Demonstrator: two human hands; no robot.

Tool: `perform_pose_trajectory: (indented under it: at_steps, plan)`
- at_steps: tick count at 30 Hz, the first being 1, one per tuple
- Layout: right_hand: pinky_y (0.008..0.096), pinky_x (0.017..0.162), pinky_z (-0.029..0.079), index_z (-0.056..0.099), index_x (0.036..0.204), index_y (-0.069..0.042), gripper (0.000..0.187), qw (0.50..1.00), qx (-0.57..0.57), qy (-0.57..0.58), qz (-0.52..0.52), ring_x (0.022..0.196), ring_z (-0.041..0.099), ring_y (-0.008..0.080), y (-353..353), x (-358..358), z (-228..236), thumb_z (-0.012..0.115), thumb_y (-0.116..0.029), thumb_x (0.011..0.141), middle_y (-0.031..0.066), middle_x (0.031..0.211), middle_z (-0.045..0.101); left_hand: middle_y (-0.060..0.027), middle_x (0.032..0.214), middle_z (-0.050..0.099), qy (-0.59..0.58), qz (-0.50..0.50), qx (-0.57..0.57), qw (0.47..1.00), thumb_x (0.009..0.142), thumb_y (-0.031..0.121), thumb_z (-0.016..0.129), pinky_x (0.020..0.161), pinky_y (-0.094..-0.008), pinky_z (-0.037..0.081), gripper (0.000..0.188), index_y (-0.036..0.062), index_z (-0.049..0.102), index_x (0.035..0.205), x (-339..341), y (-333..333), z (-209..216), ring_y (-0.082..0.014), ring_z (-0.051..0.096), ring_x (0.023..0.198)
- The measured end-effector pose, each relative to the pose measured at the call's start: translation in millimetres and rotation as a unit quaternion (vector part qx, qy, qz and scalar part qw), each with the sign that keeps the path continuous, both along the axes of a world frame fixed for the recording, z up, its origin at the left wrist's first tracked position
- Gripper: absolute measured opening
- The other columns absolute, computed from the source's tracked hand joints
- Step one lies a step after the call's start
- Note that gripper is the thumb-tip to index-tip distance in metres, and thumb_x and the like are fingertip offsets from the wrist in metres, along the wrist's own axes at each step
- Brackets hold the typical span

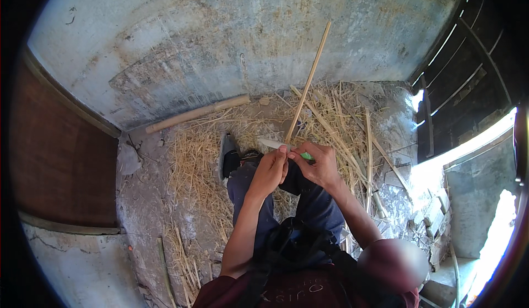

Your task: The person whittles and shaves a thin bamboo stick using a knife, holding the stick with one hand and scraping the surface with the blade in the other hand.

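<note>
In front of my knees, my right hand [320,165] is closed round the green handle [307,156] of a knife. Its pale blade [270,143] points left across the lower end of a long bamboo strip [310,79], which slants up and away to the right. Close beside it, my left hand [270,173] pinches the strip's near end, with the thumb next to the blade. My hands nearly touch, and the strip's lowest part is hidden behind them.
Pale shavings [195,164] cover the floor round my legs. A bamboo pole [198,114] lies along the stained wall [220,43]. Split bamboo strips [368,159] lie at the right, near broken blocks [435,217]. A brown panel [60,153] stands at the left.
</note>
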State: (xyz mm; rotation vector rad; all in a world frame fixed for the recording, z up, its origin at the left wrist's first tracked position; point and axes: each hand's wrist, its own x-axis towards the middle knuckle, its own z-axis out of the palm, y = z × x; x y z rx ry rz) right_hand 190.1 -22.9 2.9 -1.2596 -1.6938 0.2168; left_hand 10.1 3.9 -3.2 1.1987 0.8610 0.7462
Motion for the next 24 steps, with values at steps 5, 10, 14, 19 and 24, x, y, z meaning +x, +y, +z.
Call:
perform_pose_trajectory:
  at_steps: [5, 10, 14, 19, 24]
  plan:
    - [0.0388, 0.054, 0.052, 0.077, 0.089, -0.012, 0.014, 0.999, 0.01, -0.034, -0.006, 0.062, 0.07, 0.0258, 8, 1, 3, 0.085, -0.023, 0.09, 0.0042, 0.076, 0.073, 0.0041, 0.06, 0.043, 0.004, 0.017, 0.005, 1.0, 0.113, 0.062, 0.041, 0.041, -0.0261, 0.028, 0.065, 0.0021, 0.065, 0.107, 1, 7, -11, -0.0053, 0.035, 0.044]
    - [0.0373, 0.056, 0.053, 0.075, 0.086, -0.009, 0.014, 0.997, 0.028, -0.07, -0.009, 0.063, 0.072, 0.0259, 14, 2, 2, 0.087, -0.018, 0.088, 0.0061, 0.079, 0.075, 0.0038, 0.051, 0.042, 0.041, 0.029, -0.008, 0.999, 0.114, 0.063, 0.038, 0.039, -0.0268, 0.033, 0.067, 0.0063, 0.062, 0.085, 1, 12, -6, -0.0058, 0.042, 0.04]
    - [0.0388, 0.055, 0.054, 0.077, 0.089, -0.012, 0.012, 0.999, 0.024, -0.041, -0.021, 0.063, 0.072, 0.0259, 17, 4, 1, 0.085, -0.021, 0.089, 0.0041, 0.077, 0.074, 0.0056, 0.054, 0.038, 0.032, 0.02, -0.038, 0.999, 0.112, 0.065, 0.038, 0.039, -0.0261, 0.032, 0.068, 0.0063, 0.062, 0.088, 4, 11, 5, -0.0052, 0.039, 0.041]
    - [0.0386, 0.056, 0.054, 0.076, 0.087, -0.012, 0.013, 1.0, 0.002, 0.008, -0.007, 0.064, 0.073, 0.0266, 14, 1, -1, 0.085, -0.021, 0.09, 0.0065, 0.077, 0.076, 0.0067, 0.061, 0.031, -0.042, -0.016, -0.071, 0.996, 0.11, 0.071, 0.036, 0.043, -0.0261, 0.019, 0.063, 0.0131, 0.048, 0.088, -4, 6, 3, -0.0046, 0.026, 0.046]
    - [0.0383, 0.055, 0.054, 0.077, 0.087, -0.012, 0.013, 1.0, 0.009, -0.015, 0.0, 0.062, 0.072, 0.0259, 9, 3, 6, 0.085, -0.021, 0.09, 0.0051, 0.077, 0.076, 0.0058, 0.064, 0.034, -0.03, -0.003, -0.033, 0.999, 0.114, 0.064, 0.035, 0.045, -0.026, 0.024, 0.059, 0.0104, 0.05, 0.093, -1, 0, 8, -0.0048, 0.03, 0.05]
